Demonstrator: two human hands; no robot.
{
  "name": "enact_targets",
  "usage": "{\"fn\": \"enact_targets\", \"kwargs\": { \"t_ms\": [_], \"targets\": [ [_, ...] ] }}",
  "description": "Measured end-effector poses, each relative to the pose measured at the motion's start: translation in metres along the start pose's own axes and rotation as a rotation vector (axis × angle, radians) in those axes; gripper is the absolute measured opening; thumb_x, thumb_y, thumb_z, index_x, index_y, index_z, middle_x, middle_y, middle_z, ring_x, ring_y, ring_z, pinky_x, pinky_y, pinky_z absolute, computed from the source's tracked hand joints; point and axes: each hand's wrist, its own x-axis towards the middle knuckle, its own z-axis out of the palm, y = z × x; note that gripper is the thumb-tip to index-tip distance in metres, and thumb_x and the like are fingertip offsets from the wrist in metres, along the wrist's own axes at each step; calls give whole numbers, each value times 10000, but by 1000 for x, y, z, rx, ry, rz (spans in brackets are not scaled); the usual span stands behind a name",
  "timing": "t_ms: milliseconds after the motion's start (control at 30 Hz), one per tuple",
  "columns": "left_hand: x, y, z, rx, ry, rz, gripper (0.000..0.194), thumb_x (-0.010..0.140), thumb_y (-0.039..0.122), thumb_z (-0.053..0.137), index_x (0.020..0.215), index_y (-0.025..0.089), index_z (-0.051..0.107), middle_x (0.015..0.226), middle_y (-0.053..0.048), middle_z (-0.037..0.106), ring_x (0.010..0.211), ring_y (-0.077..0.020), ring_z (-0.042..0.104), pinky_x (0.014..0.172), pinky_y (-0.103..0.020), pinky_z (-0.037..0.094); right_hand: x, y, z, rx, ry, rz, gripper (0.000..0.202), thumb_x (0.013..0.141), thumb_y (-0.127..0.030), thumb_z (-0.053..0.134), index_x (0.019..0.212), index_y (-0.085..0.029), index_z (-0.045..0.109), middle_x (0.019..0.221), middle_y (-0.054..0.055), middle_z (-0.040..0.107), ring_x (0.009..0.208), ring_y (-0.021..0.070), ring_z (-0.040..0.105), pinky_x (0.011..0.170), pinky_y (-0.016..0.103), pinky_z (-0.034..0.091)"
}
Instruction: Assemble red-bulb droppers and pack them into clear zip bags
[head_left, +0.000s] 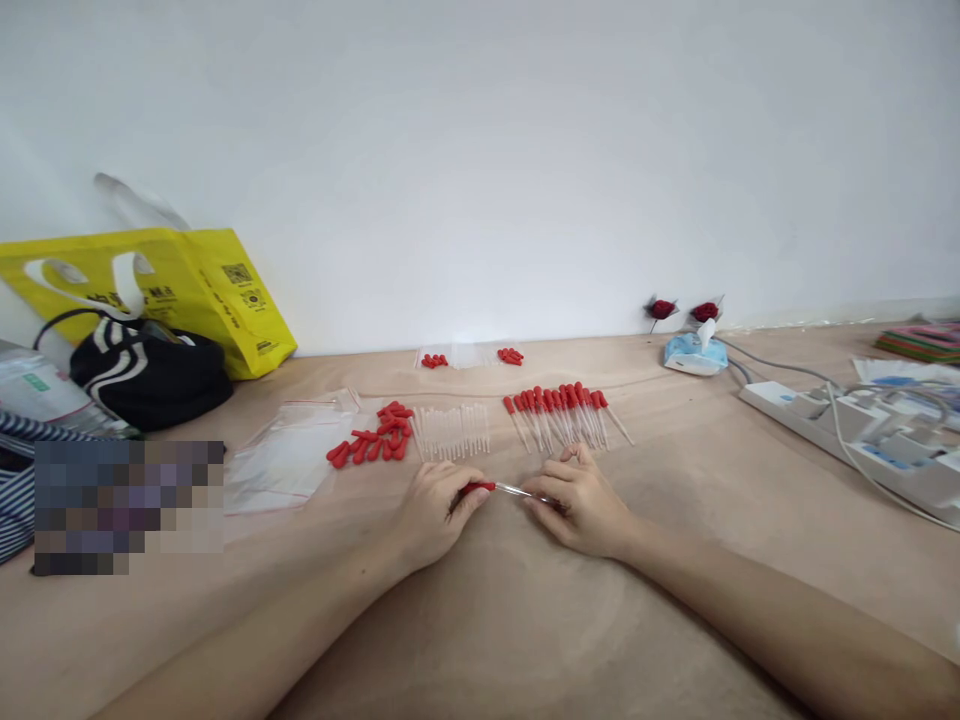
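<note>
Head view: gripping a red bulb (480,487) with the left hand (437,508) and pinching a slim clear tube (513,490) with the right hand (579,502), holding the two end to end (cannot tell how deeply fitted) between the hands over the middle of the tabletop (487,620). Facing a row of bulb-topped tubes (557,398) beyond the right hand and a row of bare tubes (451,430) beyond the left, beside loose red bulbs (390,426) and, farther left, clear plastic bags (289,450).

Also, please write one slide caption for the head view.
Left fingers grip a red bulb, right fingers its clear tube, near a row of red-topped droppers.
</note>
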Motion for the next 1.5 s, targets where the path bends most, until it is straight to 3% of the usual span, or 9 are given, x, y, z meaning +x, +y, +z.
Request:
{"fn": "enact_targets", "kwargs": {
  "t_ms": [467,700,1033,1167,1500],
  "targets": [
    [2,-3,1,-87,-26,-106,125,816,254,474,795,189,579,738,2,618,718,-156,548,747,-320,377,2,-3,9,94,16,-56,161,836,-169,430,865,-158,587,660,11,571,608,112,476,727,293,295],
    [0,-2,0,-48,-34,-23,117,820,219,467,773,185,569,737,-3,613,734,-161,529,752,-334,362,4,-1,6,32,-32,-120,185,849,-172,417,854,-151,600,667,11,573,598,106,457,726,295,259],
    [0,0,0,-44,-51,2,154,838,236,434,785,191,571,734,-8,621,724,-159,535,752,-340,371,4,1,0,-179,68,-221,271,822,-91,350,872,-148,611,597,-13,538,564,106,449,729,322,213],
    [0,-1,0,-29,-56,64,147,840,222,428,794,194,564,760,-5,640,728,-153,553,781,-354,355,5,0,-1,-216,52,-251,281,822,-89,346,862,-158,616,591,-14,537,561,106,449,730,325,214],
    [-2,2,2,81,51,251,128,841,227,448,800,181,560,721,-4,638,702,-139,553,882,-368,306,4,-7,-1,-77,11,-128,248,847,-201,380,789,-152,617,631,4,541,556,104,386,684,315,221]
  ]
}}
